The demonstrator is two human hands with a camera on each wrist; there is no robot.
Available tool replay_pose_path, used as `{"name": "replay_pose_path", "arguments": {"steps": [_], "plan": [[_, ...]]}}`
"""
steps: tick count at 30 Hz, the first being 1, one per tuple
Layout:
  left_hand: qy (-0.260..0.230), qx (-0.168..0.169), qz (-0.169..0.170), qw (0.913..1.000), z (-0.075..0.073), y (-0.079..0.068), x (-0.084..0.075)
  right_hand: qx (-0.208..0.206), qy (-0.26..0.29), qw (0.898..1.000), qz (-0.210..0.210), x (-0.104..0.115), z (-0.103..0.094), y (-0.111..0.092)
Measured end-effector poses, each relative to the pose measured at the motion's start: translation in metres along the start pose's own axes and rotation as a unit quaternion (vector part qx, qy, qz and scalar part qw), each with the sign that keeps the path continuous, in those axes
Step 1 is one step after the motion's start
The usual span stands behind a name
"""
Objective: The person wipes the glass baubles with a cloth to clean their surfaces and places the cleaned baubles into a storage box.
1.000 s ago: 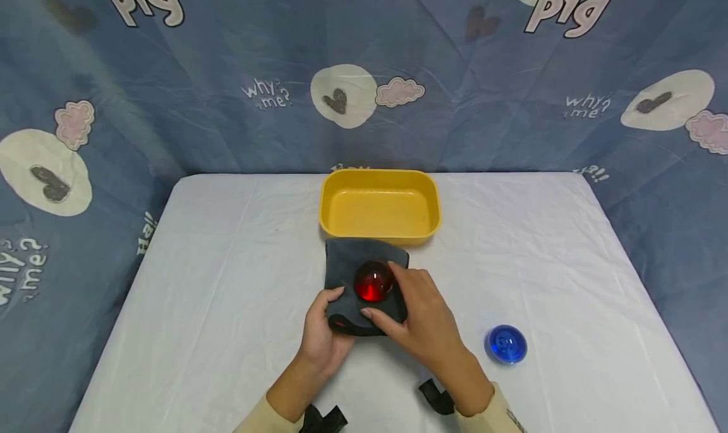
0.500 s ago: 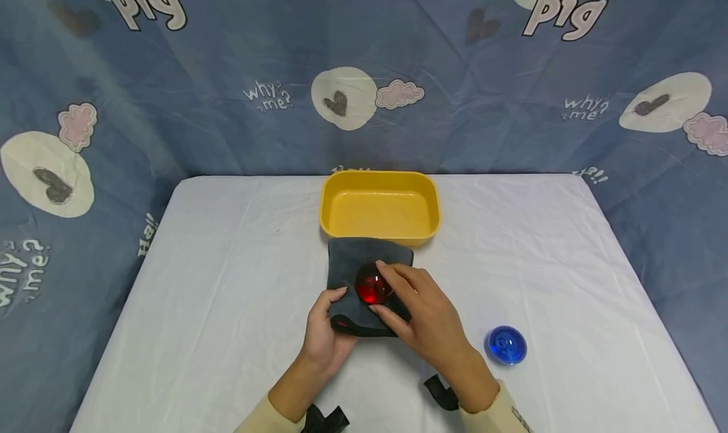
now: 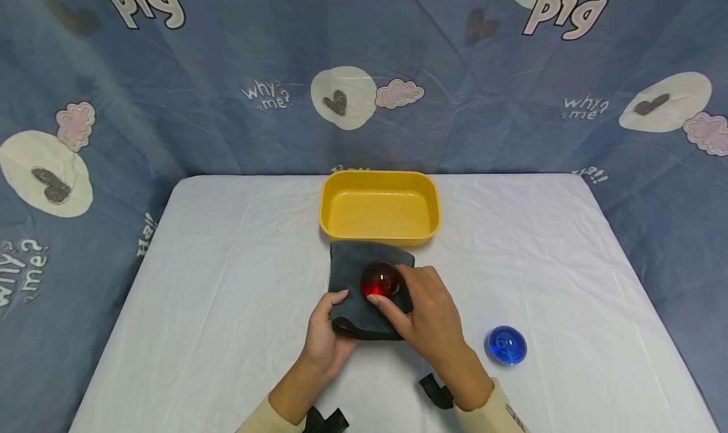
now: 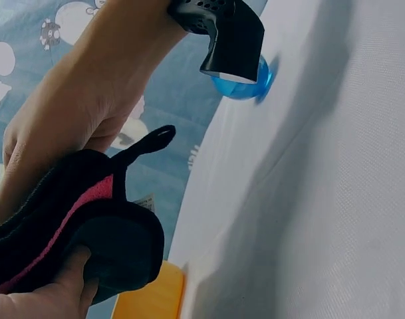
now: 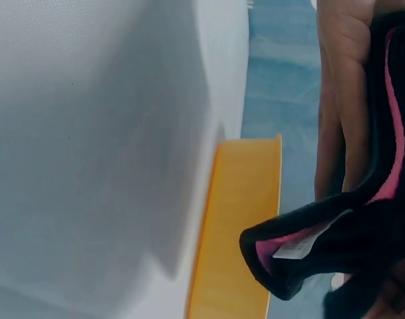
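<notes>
The right hand (image 3: pixel 433 316) is pinching the red ball (image 3: pixel 376 284), which is now sitting slightly farther right on the dark cloth (image 3: pixel 363 318) that the left hand (image 3: pixel 327 339) is gripping. That small shift suggests the person is working the ball about on the cloth.

Qty check: hands, 2 tot., i.e. 1 left hand (image 3: pixel 325 338) and 1 right hand (image 3: pixel 433 316). Red ball (image 3: pixel 380 280), qty 1. Dark cloth item (image 3: pixel 366 318), qty 1. Yellow tray (image 3: pixel 381 215), qty 1. Blue translucent pc. (image 3: pixel 506 345), qty 1. White table (image 3: pixel 569 262), qty 1. Black wrist mounts (image 3: pixel 436 392), 2. White tag (image 5: pixel 305 243), prob. 1, wrist views blurred.
</notes>
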State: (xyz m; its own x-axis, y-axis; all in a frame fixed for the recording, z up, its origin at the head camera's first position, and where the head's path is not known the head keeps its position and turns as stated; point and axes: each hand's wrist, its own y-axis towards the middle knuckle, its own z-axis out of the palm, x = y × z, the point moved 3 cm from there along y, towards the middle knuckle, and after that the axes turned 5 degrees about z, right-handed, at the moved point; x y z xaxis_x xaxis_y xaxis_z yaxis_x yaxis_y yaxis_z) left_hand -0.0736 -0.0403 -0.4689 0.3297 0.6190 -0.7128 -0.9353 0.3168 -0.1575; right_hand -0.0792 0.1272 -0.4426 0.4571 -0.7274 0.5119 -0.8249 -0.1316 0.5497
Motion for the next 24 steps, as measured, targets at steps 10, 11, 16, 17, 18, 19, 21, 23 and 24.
{"name": "replay_pose_path", "arguments": {"steps": [10, 11, 16, 17, 18, 19, 21, 23, 24], "plan": [[0.005, 0.004, -0.007, 1.0, 0.002, -0.002, 0.001, -0.001, -0.033, 0.999, 0.025, 0.002, 0.0, -0.001], [0.005, 0.006, -0.006, 1.0, 0.003, -0.002, 0.001, 0.005, -0.032, 0.999, 0.021, 0.003, 0.0, -0.001], [0.0, 0.002, 0.007, 1.0, 0.003, 0.0, -0.003, 0.037, -0.01, 0.999, -0.009, 0.008, -0.002, -0.004], [0.0, 0.005, 0.008, 1.0, 0.003, 0.0, -0.004, 0.039, -0.006, 0.999, -0.016, 0.009, -0.003, -0.005], [-0.001, 0.005, 0.008, 1.0, 0.004, 0.001, -0.005, 0.04, -0.003, 0.999, -0.022, 0.01, -0.003, -0.005], [-0.002, 0.008, 0.007, 0.9999, 0.004, 0.0, -0.005, 0.04, -0.001, 0.999, -0.029, 0.01, -0.003, -0.004], [-0.002, 0.014, 0.006, 0.9999, 0.004, 0.0, -0.006, 0.037, -0.001, 0.998, -0.041, 0.011, -0.004, -0.004], [-0.002, 0.017, 0.005, 0.9998, 0.004, -0.001, -0.006, 0.034, -0.002, 0.998, -0.05, 0.012, -0.004, -0.004], [-0.002, 0.018, 0.006, 0.9998, 0.004, -0.001, -0.006, 0.034, -0.003, 0.998, -0.053, 0.013, -0.004, -0.004]]}}
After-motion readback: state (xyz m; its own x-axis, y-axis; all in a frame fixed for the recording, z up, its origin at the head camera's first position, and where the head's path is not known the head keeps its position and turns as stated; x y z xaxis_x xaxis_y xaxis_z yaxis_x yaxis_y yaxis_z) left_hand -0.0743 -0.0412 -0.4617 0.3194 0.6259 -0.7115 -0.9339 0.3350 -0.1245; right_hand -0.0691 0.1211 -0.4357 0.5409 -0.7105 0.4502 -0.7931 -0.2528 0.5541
